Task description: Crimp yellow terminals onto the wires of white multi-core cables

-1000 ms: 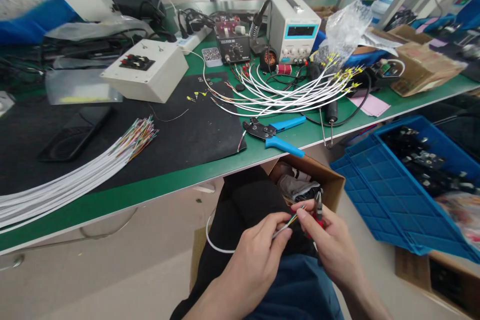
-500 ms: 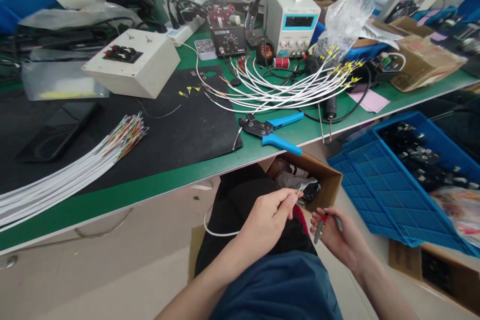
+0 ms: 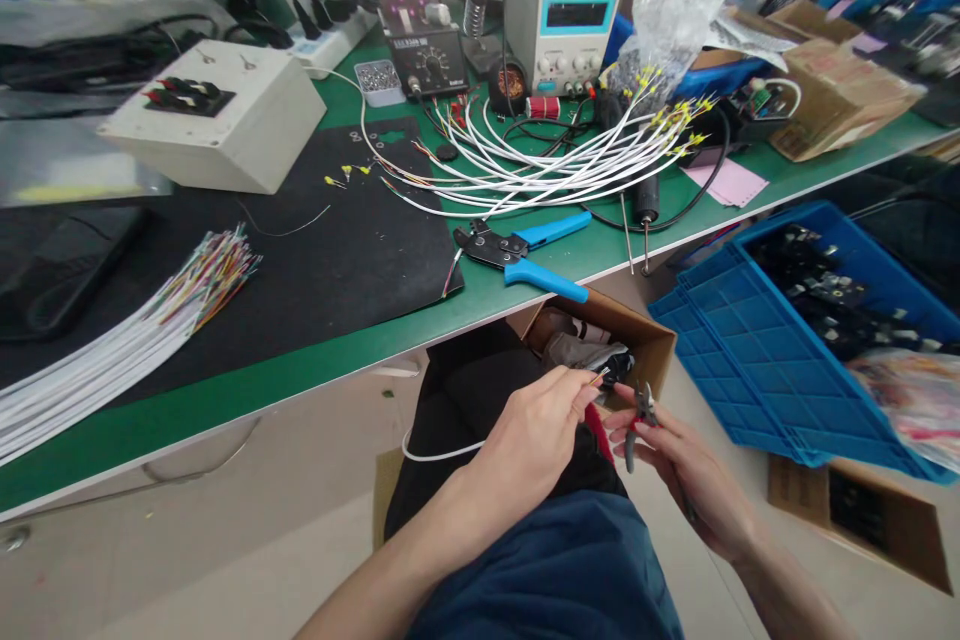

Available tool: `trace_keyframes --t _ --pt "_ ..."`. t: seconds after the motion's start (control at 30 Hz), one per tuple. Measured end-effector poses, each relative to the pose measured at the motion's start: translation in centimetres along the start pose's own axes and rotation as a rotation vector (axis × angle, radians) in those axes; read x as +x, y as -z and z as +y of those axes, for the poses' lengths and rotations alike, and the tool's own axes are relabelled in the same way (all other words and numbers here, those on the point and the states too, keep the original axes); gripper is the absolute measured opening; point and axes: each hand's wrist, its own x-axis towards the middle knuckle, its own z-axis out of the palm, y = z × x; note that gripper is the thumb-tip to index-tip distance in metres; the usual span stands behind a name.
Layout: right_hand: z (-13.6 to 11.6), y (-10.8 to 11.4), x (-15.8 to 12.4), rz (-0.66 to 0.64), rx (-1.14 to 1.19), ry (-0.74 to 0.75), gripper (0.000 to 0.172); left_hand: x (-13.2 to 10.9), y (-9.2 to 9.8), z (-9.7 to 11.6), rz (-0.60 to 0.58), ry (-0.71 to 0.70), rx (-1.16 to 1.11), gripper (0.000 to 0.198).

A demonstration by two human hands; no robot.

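Note:
My left hand [image 3: 541, 420] pinches the end of a white cable [image 3: 442, 453] above my lap, with thin coloured wire ends poking out past the fingertips. Just to the right, my right hand [image 3: 682, 460] is closed around small cutting pliers [image 3: 643, 408], their metal jaws pointing up. Its fingertips are close to the wire ends; whether they touch is too small to tell. On the bench edge lies a crimping tool [image 3: 517, 255] with blue handles. A bundle of white cables [image 3: 142, 335] with stripped coloured ends rests at the left on the black mat [image 3: 337, 270].
White cables with yellow tips [image 3: 555, 182] spread across the green bench [image 3: 450, 320]. Behind them stand a power supply [image 3: 559, 15] and a soldering station [image 3: 426, 50]. A switch box [image 3: 217, 115] sits left. Below right are a blue crate [image 3: 757, 370] and a cardboard box [image 3: 652, 345].
My right hand has come up and nearer to my left hand, and the pliers have turned so their jaws point upward. The view has shifted slightly.

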Motion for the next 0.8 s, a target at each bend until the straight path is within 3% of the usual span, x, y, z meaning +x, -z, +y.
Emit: trace_keyframes --t 0.1,0.2,0.37,0.57,0.8 --pt "-1.1 -0.3 -0.4 -0.049 -0.329 0.095 0.04 0.1 -0.1 0.2 0.007 -0.002 -0.034 0.033" --pt "-2.1 -0.8 -0.7 -0.05 -0.419 0.121 0.031 0.4 0.3 0.7 -0.007 0.05 -0.1 0.033" --pt "-3.6 -1.5 -0.9 -0.085 -0.644 0.192 0.03 0.7 0.7 1.2 -0.099 0.202 -0.265 0.034" --pt "-5.1 -1.5 -0.8 -0.176 -0.712 0.272 0.029 0.6 0.5 0.7 -0.204 0.304 -0.455 0.036" --pt "-5.5 -1.1 -0.5 -0.182 -0.765 0.25 0.033 0.8 1.1 1.3 -0.169 0.194 -0.261 0.038"
